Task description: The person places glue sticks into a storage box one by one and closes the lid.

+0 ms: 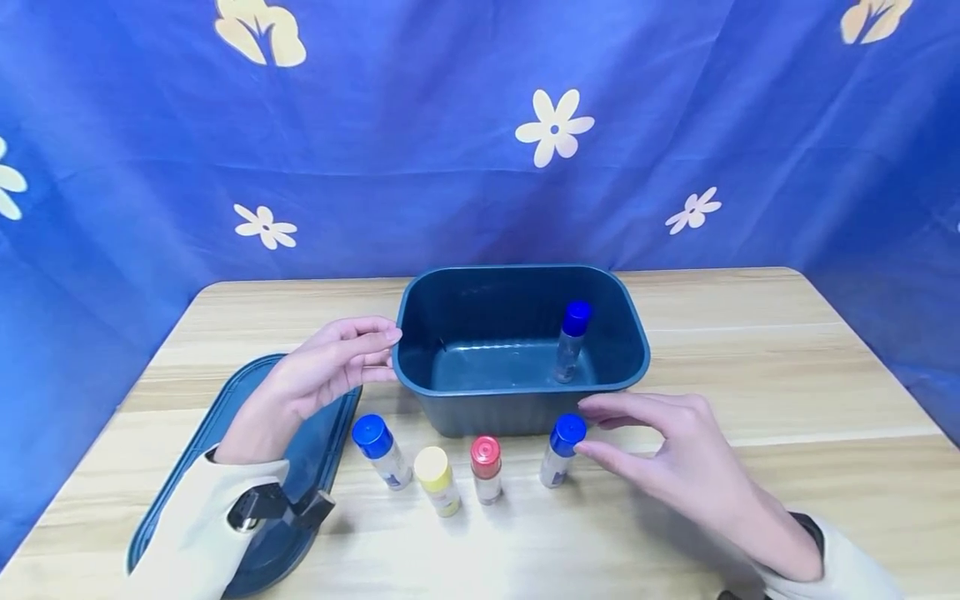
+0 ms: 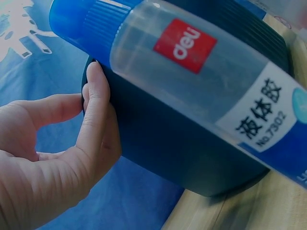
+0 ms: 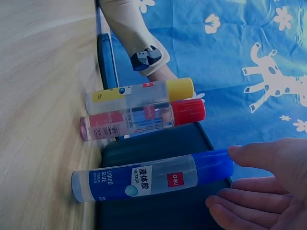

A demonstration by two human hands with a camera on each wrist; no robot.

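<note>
A dark teal bin [image 1: 521, 412] stands on the table, with a blue-capped glue bottle [image 1: 570, 350] upright inside it. My left hand [image 1: 337, 362] holds the bin's left rim between thumb and fingers. My right hand [image 1: 675, 458] is beside another blue-capped liquid glue bottle [image 3: 139, 179] in front of the bin. Its thumb is at the blue cap [image 1: 567, 433], while the other fingers are spread apart from the cap. Also upright in front of the bin are a red-capped bottle [image 1: 487, 471], a yellow-capped bottle [image 1: 437, 482] and a left blue-capped bottle [image 2: 163, 57].
A dark teal lid [image 1: 300, 533] lies on the left of the table, partly under my left forearm. The wooden table [image 1: 787, 375] extends to the right. Behind it hangs a blue cloth [image 1: 420, 125] with white flowers.
</note>
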